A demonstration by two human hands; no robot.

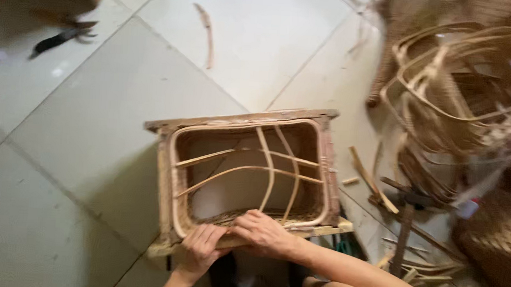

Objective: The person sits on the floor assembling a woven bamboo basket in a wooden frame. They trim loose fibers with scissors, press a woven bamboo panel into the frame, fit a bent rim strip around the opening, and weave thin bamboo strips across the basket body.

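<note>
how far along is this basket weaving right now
Done: bent cane strips cross inside the rectangular wooden frame, and a cane hoop lines its inner edge. In hand: the left hand and right hand rest on the near rim. Left: the sides between the ribs look largely unwoven.

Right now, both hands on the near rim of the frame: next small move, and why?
Probably press the loose strip ends down into the near rim. Both the left hand and right hand sit on the near edge of the wooden frame, where the two upright cane strips meet the woven edge. The crossing strips bow loosely, so their ends likely want seating first.
</note>
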